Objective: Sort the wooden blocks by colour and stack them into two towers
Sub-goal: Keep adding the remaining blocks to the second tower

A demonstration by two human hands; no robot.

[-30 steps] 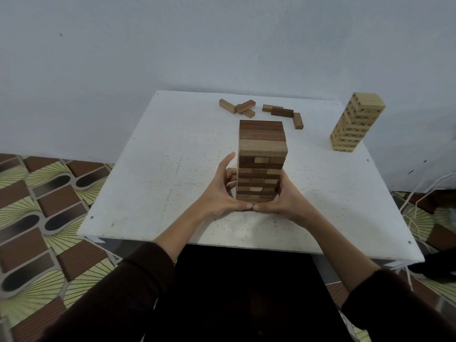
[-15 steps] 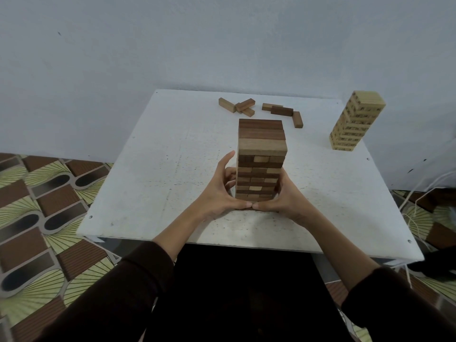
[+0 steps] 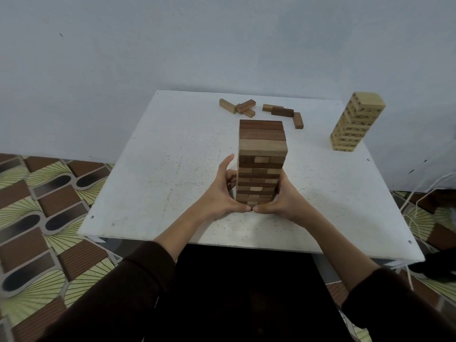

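A tall tower of mixed dark and light brown blocks [image 3: 261, 149] stands in the middle of the white table [image 3: 172, 156]. My left hand [image 3: 219, 196] wraps round its lower left side, and my right hand [image 3: 288, 201] wraps round its lower right side. The two thumb tips meet in front of the tower's base. Several loose brown blocks [image 3: 238, 108] lie at the far edge, with more loose blocks [image 3: 283, 112] just to their right. A pale block tower [image 3: 355, 122] stands at the far right corner.
A grey wall rises right behind the table. Patterned floor tiles [image 3: 44, 193] spread to the left. White cords [image 3: 419, 193] hang off the table's right side. My dark sleeves cover the near edge.
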